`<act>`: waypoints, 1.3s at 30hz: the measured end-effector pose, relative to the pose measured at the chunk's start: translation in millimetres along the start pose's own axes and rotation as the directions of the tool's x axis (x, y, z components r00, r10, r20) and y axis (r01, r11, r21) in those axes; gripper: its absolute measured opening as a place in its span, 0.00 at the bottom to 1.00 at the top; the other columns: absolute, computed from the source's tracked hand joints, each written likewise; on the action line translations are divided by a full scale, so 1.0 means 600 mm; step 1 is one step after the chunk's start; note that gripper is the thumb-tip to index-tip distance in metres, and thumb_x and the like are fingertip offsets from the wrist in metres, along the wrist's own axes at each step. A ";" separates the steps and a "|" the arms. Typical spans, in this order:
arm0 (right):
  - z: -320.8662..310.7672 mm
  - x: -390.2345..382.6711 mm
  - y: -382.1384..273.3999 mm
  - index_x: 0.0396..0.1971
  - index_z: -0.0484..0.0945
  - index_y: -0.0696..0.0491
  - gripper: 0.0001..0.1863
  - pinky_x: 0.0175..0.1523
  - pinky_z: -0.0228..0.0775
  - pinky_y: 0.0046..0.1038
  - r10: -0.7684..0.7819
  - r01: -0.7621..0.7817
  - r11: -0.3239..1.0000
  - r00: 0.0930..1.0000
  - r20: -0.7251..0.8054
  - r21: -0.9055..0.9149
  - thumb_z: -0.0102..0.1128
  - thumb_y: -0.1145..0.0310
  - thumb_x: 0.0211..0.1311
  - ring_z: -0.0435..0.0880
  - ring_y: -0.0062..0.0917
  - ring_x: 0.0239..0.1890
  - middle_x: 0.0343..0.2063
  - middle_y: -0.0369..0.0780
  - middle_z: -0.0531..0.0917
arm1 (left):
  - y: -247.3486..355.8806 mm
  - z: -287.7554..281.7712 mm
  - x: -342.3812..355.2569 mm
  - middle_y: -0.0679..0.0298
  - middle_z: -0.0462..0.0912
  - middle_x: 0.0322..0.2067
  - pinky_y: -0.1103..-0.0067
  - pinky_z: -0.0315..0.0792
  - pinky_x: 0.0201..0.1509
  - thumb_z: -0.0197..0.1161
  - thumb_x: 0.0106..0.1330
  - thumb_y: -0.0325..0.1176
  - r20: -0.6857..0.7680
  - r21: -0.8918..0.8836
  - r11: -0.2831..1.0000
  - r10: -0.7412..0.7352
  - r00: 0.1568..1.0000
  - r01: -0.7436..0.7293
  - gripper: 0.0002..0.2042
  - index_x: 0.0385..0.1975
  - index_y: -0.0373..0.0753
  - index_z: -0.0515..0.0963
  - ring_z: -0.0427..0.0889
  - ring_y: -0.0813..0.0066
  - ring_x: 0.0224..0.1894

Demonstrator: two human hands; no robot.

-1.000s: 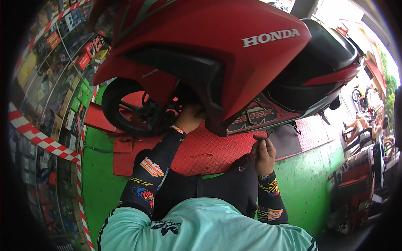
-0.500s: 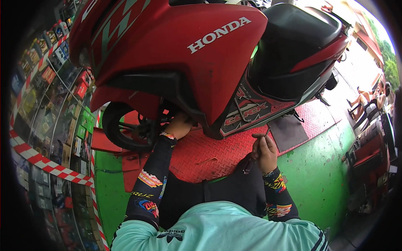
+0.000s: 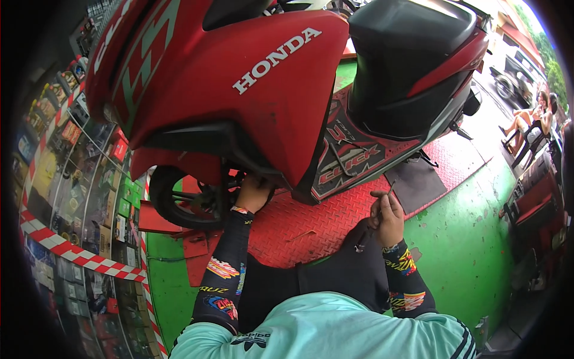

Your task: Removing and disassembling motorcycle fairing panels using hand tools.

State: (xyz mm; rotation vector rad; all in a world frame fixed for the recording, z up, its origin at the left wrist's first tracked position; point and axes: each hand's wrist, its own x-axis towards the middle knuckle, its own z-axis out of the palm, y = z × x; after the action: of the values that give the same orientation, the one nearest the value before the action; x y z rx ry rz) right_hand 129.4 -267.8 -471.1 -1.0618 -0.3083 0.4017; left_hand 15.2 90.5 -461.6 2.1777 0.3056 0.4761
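Note:
A red and black scooter [image 3: 269, 107] stands in front of me, its front end to the left. My left hand [image 3: 254, 194] reaches up under the lower edge of the front body panel, just behind the front wheel [image 3: 182, 200]. Its fingers are hidden by the panel, so what they touch does not show. My right hand [image 3: 387, 215] is closed around what looks like a screwdriver [image 3: 360, 244], off to the right above my knee. The dark handle pokes out below the fist and a thin shaft points up past the fingers, apart from the scooter.
Under the scooter lies a red, patterned metal platform [image 3: 281, 239] with a dark mat [image 3: 415, 185], on a green floor [image 3: 454, 245]. Glass shelves of boxes [image 3: 84, 197] stand left behind red-and-white tape [image 3: 78, 248]. Two people [image 3: 532, 122] sit at the far right near a red cabinet [image 3: 541, 209].
My view has shifted, so the scooter sits further left in the picture. My right hand, still gripping the tool, has moved slightly right. My left hand stays under the panel.

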 end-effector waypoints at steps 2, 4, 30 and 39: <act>0.002 -0.002 0.002 0.51 0.76 0.58 0.17 0.22 0.57 0.17 -0.007 0.007 1.000 1.000 0.002 0.000 0.46 0.59 0.81 0.64 0.12 0.17 0.22 0.32 0.72 | -0.003 0.003 -0.006 0.51 0.87 0.40 0.67 0.75 0.50 0.59 0.65 0.32 -0.036 0.007 1.000 0.025 0.999 -0.024 0.12 0.42 0.32 0.82 0.86 0.55 0.43; -0.006 0.000 0.009 0.50 0.76 0.57 0.17 0.21 0.56 0.17 -0.017 0.017 1.000 1.000 -0.013 -0.008 0.47 0.59 0.81 0.64 0.12 0.16 0.21 0.33 0.72 | 0.009 0.012 -0.004 0.47 0.86 0.42 0.64 0.74 0.53 0.58 0.65 0.34 -0.060 0.025 0.998 0.066 0.996 -0.064 0.13 0.42 0.31 0.82 0.84 0.48 0.47; 0.015 0.021 0.023 0.49 0.76 0.57 0.17 0.21 0.57 0.18 0.040 -0.042 0.998 0.998 0.047 0.044 0.47 0.58 0.81 0.65 0.13 0.16 0.21 0.32 0.72 | 0.016 0.013 -0.013 0.56 0.86 0.45 0.71 0.72 0.57 0.55 0.73 0.34 -0.009 -0.064 0.997 -0.032 0.999 0.031 0.14 0.51 0.33 0.80 0.83 0.67 0.49; -0.016 0.008 0.016 0.49 0.77 0.57 0.17 0.20 0.56 0.18 0.010 -0.010 0.999 1.000 -0.011 0.033 0.47 0.58 0.81 0.64 0.12 0.16 0.21 0.32 0.72 | 0.026 0.009 -0.011 0.55 0.87 0.41 0.69 0.74 0.53 0.58 0.69 0.32 -0.062 -0.032 0.999 -0.021 0.998 0.019 0.12 0.45 0.32 0.80 0.84 0.62 0.45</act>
State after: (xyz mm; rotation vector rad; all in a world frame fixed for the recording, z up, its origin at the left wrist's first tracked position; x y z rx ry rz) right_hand 136.1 -268.7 -483.7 -1.0338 -0.2856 0.4079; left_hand 12.4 74.6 -453.5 2.1304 0.3511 0.5352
